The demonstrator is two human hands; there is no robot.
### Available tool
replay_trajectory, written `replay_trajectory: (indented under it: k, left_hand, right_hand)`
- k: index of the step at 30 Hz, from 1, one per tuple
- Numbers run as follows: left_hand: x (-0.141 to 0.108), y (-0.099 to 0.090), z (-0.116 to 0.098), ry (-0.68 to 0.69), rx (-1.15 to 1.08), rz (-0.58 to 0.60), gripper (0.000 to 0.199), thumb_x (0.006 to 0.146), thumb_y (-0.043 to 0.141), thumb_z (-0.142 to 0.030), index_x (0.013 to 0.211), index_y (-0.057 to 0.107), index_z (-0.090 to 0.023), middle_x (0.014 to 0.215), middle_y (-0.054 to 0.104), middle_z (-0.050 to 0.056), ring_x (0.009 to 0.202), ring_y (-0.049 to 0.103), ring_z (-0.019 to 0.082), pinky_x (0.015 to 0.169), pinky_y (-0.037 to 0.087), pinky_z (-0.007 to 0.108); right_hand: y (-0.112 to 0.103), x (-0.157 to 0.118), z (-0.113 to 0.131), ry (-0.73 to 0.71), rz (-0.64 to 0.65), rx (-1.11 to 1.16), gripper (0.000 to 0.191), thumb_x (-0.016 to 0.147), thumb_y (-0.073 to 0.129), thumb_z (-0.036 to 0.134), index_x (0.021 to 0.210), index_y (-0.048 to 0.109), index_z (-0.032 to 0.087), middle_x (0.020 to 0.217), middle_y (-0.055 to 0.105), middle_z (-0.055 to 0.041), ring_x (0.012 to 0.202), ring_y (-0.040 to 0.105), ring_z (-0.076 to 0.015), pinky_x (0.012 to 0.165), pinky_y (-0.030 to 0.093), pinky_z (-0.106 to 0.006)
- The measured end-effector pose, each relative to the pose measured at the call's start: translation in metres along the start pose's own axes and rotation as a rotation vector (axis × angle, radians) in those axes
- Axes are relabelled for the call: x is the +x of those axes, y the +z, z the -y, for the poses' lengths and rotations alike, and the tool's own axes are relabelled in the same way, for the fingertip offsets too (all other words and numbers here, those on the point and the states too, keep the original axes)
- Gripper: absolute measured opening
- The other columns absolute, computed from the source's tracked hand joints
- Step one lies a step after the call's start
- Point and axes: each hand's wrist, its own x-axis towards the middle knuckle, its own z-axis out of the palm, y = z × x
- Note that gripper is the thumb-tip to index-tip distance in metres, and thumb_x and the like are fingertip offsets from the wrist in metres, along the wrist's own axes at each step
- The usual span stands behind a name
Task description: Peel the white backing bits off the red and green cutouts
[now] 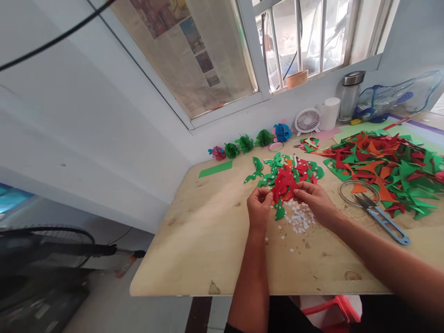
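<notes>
"Where's the red, wavy-edged paper cut-out (285, 179)?"

"Over the pale wooden table (201, 231), fingers of the left hand (258, 206) pinching one side, the right hand's (315, 200) the other."

"What looks done?"

"Five ruffled, coloured paper ornaments (246, 144) along the table's back edge."

"And left?"

"Flat green and red paper cut-outs (305, 171) beyond the hands, seemingly unassembled."

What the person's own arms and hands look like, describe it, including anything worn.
The left hand and right hand are ungloved, with no watch or bracelet visible. Both forearms are uncovered where they show. A dark sleeve edge appears at the left arm; no right sleeve can be made out.
</notes>
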Motion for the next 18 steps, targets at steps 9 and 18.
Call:
replay_trajectory:
  k: [9,18]
  left_hand:
    - [-0.021,0.02,-0.001,0.28,0.418,0.035,0.005,0.076,0.054,-0.02,0.072,0.056,-0.021,0.077,0.063,0.003,0.074,0.057,0.016,0.072,0.044,0.028]
    - [-0.022,0.021,-0.004,0.311,0.351,0.124,0.016,0.081,0.051,-0.021,0.087,0.065,-0.021,0.092,0.065,0.007,0.087,0.059,0.019,0.074,0.045,0.028]
  right_hand:
    - [-0.001,0.0,-0.005,0.136,0.124,0.317,0.02,0.064,0.072,0.029,0.077,0.063,0.018,0.076,0.064,-0.001,0.068,0.057,-0.0115,0.068,0.046,-0.026]
    - [-0.002,-0.001,-0.002,0.176,0.151,0.416,0.015,0.066,0.072,0.027,0.074,0.063,0.018,0.071,0.063,0.0009,0.066,0.057,-0.0111,0.068,0.046,-0.026]
